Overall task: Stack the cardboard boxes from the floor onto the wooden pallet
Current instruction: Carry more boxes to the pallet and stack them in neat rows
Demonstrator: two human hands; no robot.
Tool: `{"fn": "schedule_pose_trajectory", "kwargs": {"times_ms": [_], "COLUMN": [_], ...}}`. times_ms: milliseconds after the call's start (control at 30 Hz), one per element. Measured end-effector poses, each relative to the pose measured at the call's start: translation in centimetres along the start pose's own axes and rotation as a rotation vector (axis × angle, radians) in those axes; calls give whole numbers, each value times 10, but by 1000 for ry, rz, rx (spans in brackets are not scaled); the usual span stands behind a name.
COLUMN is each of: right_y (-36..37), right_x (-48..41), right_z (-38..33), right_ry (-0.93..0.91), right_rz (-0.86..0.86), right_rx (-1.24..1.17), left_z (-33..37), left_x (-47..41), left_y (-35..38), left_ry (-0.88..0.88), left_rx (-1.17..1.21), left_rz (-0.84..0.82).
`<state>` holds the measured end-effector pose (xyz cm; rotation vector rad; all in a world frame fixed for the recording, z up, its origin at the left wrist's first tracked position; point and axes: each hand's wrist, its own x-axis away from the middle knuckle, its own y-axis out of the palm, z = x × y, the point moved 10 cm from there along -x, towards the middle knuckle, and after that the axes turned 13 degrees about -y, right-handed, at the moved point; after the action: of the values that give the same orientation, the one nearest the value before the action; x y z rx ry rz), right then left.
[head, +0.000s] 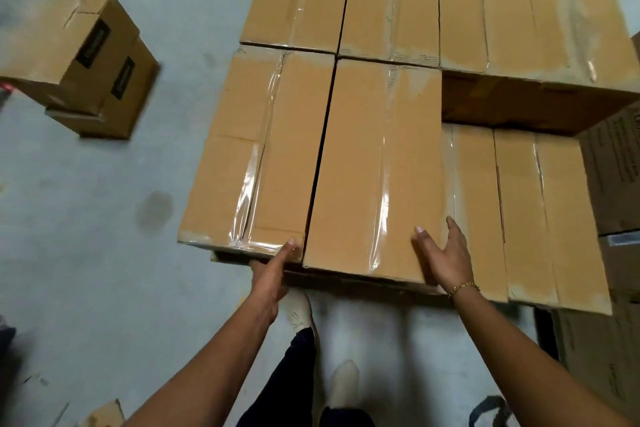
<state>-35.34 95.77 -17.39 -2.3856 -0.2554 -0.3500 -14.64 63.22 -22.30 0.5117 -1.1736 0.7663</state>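
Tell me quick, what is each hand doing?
Left hand: open, straight fingers by the middle box's near left corner.
Right hand: open, resting on that box's near right corner.

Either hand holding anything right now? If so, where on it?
Nothing is gripped. The left hand and right hand lie open against the near corners of the front box.

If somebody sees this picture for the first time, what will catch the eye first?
First, two bare hands in the foreground: the left hand and right hand touch the near corners of a tape-sealed cardboard box atop the stack. Then, far left, two more boxes stacked on the grey floor.
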Motion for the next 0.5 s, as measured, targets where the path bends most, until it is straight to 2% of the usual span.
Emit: {"fn": "schedule_pose_trajectory", "kwargs": {"times_ms": [133, 267, 500], "right_y": [1, 10, 50], "right_x": [19, 42, 69], "right_z": [-39, -85, -174], "right_ry": [-127, -260, -432], "right_rz": [-69, -151, -281], "right_rx": [16, 22, 64], "left_z": [10, 29, 71], "left_x": [29, 61, 115], "left_y": [-34, -67, -136], "left_ry": [119, 312, 454], "left_rx": [-95, -181, -339], "left_rz": [134, 179, 303]}}
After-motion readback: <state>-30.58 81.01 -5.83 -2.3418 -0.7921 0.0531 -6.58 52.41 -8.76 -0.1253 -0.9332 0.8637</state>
